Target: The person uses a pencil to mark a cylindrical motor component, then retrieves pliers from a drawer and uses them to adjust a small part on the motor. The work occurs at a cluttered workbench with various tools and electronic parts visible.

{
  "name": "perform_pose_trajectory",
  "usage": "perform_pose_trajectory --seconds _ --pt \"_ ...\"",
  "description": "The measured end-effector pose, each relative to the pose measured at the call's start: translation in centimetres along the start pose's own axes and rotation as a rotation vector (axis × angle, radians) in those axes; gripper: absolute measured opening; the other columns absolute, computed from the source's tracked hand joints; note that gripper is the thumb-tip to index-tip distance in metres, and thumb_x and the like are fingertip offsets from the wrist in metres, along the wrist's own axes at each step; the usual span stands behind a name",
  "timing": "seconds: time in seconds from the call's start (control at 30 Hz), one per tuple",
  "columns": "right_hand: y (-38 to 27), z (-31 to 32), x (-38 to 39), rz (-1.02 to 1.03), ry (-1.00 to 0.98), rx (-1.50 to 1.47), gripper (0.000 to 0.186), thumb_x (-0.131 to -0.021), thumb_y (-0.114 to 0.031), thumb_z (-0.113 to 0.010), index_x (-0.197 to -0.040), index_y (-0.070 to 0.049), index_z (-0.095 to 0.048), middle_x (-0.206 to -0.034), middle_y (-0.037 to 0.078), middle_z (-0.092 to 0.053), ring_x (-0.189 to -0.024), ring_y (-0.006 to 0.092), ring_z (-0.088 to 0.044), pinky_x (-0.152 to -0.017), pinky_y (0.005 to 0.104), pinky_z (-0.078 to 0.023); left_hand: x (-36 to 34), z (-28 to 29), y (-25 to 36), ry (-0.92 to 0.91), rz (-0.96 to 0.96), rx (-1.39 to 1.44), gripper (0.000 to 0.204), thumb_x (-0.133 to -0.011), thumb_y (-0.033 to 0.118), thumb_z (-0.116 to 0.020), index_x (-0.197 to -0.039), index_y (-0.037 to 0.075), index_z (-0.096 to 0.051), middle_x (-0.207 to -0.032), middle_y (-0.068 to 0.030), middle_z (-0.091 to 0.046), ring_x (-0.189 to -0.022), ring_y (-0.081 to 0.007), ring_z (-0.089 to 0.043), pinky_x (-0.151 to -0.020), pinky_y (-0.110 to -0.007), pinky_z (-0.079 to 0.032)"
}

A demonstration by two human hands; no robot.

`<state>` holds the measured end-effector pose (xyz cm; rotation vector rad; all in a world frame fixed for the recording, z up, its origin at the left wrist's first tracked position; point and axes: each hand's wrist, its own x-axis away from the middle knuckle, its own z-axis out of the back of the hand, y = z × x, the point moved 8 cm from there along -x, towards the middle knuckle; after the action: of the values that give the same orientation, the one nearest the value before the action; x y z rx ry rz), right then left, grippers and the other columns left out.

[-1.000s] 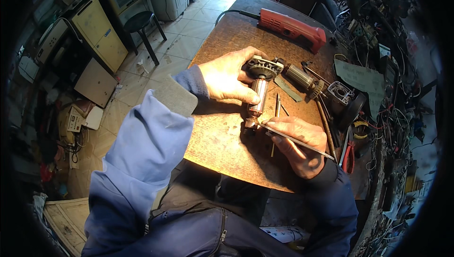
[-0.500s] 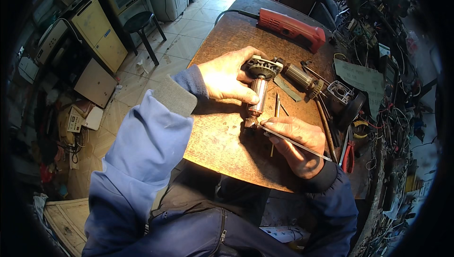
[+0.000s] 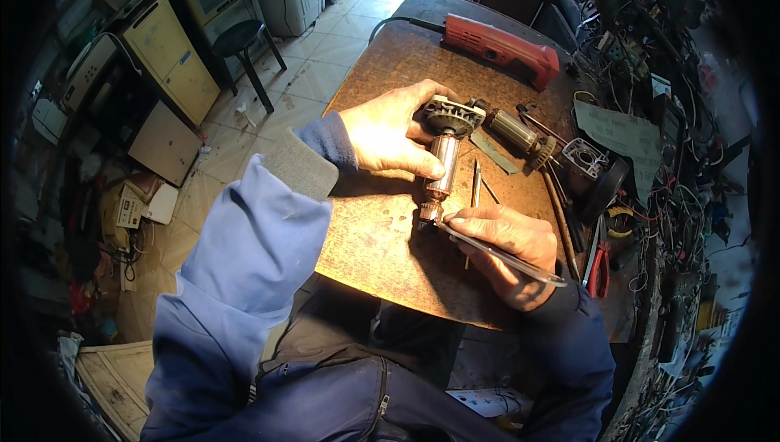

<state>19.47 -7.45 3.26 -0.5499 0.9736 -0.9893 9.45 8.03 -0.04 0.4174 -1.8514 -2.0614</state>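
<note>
My left hand [image 3: 394, 135] is wrapped round a motor armature [image 3: 445, 153] with a black fan and a pale end plate at its far end. Its copper commutator [image 3: 431, 211] points toward me, low over the table. Pinched in my right hand [image 3: 512, 247] is a thin, flat metal strip tool [image 3: 508, 258], whose tip reaches the commutator's right side; whether it touches I cannot tell. A second armature [image 3: 516, 132] lies just to the right of the fan, beside a strip of greenish paper [image 3: 493, 153]. Slim pointed tools [image 3: 476, 186] rest between my hands.
A red power tool body [image 3: 500, 45] with a black cord lies across the table's far part. To the right are a metal gear housing [image 3: 585, 159], a greenish paper sheet [image 3: 621, 145], red-handled pliers [image 3: 599, 267] and heaped wires. A black stool [image 3: 240, 38] stands left of the wooden table [image 3: 366, 239].
In my right hand the strip tool has turned, showing more of its flat side, and its tip has shifted slightly left and down along the commutator. My left hand and the armature have stayed put.
</note>
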Motion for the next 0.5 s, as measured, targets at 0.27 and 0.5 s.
perform_pose_trajectory --seconds 0.27,0.5 --pt "0.3 1.3 -0.1 -0.026 0.027 -0.116 0.020 -0.090 0.000 -0.072 -0.110 0.003 -0.074 -0.103 0.017 -0.074 -0.091 0.0222 -0.073 -0.081 0.0315 -0.058 0.0 0.1 -0.1 -0.004 -0.008 0.014 0.093 -0.076 -0.004 -0.080 -0.151 0.000 -0.026 -0.141 -0.0191 -0.047 -0.131 -0.0316 -0.053 -0.108 -0.043 -0.049" --pt "3.6 2.9 0.8 -0.373 0.232 -0.549 0.030 -0.103 -0.015 -0.059 -0.124 0.007 -0.062 -0.106 0.011 -0.070 -0.097 0.0170 -0.067 -0.092 0.0306 -0.052 -0.1 -0.2 0.2 -0.015 0.007 0.023 0.090 -0.076 -0.003 -0.081 -0.150 0.001 -0.029 -0.139 -0.0181 -0.049 -0.129 -0.0301 -0.055 -0.108 -0.042 -0.049"
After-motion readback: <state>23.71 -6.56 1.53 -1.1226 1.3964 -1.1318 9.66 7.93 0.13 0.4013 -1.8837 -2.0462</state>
